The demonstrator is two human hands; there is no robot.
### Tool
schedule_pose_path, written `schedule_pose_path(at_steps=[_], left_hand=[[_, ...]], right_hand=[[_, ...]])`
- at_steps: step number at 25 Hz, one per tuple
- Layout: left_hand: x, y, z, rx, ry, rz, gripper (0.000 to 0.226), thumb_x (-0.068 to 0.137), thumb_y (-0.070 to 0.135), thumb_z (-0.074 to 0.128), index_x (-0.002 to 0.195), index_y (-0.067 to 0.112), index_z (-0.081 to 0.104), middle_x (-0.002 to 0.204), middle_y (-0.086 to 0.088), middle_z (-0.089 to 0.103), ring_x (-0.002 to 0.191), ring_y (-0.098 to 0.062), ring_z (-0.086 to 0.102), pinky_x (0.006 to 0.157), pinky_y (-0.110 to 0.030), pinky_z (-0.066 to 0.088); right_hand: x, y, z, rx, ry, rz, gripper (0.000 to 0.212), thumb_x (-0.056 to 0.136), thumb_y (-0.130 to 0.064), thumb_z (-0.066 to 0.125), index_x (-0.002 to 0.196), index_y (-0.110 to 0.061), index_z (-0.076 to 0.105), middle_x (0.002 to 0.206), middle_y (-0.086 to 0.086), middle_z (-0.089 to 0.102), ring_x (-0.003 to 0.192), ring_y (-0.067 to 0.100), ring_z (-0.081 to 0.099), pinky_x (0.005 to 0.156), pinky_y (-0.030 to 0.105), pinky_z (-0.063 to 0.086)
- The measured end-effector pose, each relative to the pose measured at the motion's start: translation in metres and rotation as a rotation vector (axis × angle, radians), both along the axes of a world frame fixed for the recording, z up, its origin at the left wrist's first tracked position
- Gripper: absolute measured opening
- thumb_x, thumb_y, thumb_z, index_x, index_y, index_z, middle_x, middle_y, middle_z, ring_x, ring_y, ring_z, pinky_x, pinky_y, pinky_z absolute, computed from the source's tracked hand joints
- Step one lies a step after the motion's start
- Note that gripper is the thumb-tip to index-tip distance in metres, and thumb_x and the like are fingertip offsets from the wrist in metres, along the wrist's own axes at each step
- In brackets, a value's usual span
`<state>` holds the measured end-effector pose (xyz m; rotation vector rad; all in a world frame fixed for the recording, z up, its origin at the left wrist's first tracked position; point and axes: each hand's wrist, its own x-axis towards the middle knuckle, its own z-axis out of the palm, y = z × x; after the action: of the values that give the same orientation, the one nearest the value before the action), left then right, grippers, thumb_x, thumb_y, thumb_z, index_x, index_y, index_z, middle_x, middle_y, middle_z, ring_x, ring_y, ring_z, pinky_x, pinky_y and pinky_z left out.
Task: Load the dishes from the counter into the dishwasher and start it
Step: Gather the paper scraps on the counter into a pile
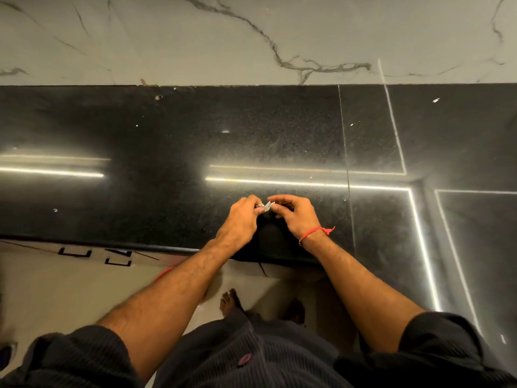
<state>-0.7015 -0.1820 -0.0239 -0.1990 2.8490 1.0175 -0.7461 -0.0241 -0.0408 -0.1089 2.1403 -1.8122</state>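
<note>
Both hands working a small packet over the black counter

The black counter [167, 152] is spanning mid-frame with open room either side; no dishes or dishwasher are showing. Just below centre, the left hand [242, 219] and right hand [296, 215] are pinching a small silvery packet [267, 205], probably tearing open detergent.

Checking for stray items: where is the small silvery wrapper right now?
Head view, centre: the wrapper is pinched between the left hand and right hand, just above the black counter near its front edge.
</note>
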Motion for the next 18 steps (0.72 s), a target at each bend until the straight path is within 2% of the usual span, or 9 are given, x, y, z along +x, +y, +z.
schedule_pose_path(at_steps=[2,5,10,13,16,18], left_hand=[[0.012,-0.012,-0.001,0.026,0.029,0.035,0.009,0.102,0.016,0.053,0.102,0.013,0.062,0.094,0.001,0.055,0.086,-0.015,0.052,0.07,-0.016,0.036],[0.03,-0.032,0.003,0.036,0.066,0.037,0.008,0.102,0.015,0.053,0.101,0.014,0.062,0.095,0.001,0.056,0.084,-0.015,0.052,0.069,-0.015,0.036],[0.069,-0.082,0.008,0.051,0.17,0.023,0.006,0.099,0.01,0.058,0.098,0.008,0.064,0.093,-0.005,0.061,0.083,-0.016,0.053,0.07,-0.014,0.034],[0.104,-0.129,0.008,0.101,0.216,0.031,0.005,0.096,0.006,0.061,0.097,0.004,0.065,0.092,-0.012,0.064,0.082,-0.023,0.056,0.072,-0.023,0.038],[0.149,-0.178,0.007,0.155,0.21,0.033,0.004,0.097,0.01,0.061,0.095,0.008,0.064,0.09,-0.009,0.064,0.077,-0.023,0.059,0.072,-0.031,0.046],[0.18,-0.212,0.008,0.177,0.174,0.024,0.005,0.098,0.013,0.061,0.093,0.014,0.063,0.088,-0.005,0.063,0.076,-0.021,0.061,0.07,-0.029,0.048]], right_hand=[[0.013,-0.014,0.003,-0.053,-0.035,0.001,0.019,0.089,0.0,0.066,0.103,-0.011,0.074,0.094,0.007,0.074,0.084,0.012,0.068,0.075,0.023,0.056],[0.029,-0.035,0.009,-0.083,-0.046,0.025,0.019,0.089,-0.001,0.067,0.105,-0.009,0.073,0.094,0.012,0.073,0.083,0.016,0.068,0.076,0.027,0.058],[0.067,-0.087,0.023,-0.061,0.009,0.032,0.011,0.088,-0.001,0.068,0.093,-0.01,0.07,0.089,0.012,0.072,0.079,0.017,0.067,0.075,0.03,0.058],[0.105,-0.136,0.024,-0.063,0.029,0.016,0.015,0.088,0.001,0.066,0.088,-0.014,0.069,0.083,0.01,0.07,0.073,0.018,0.066,0.076,0.036,0.058],[0.153,-0.19,0.022,-0.104,0.015,-0.014,0.017,0.089,0.005,0.063,0.087,-0.011,0.067,0.081,0.009,0.07,0.074,0.015,0.068,0.073,0.03,0.058],[0.187,-0.223,0.021,-0.116,-0.003,-0.04,0.017,0.089,0.006,0.063,0.088,-0.011,0.067,0.08,0.009,0.07,0.071,0.014,0.067,0.07,0.026,0.055]])
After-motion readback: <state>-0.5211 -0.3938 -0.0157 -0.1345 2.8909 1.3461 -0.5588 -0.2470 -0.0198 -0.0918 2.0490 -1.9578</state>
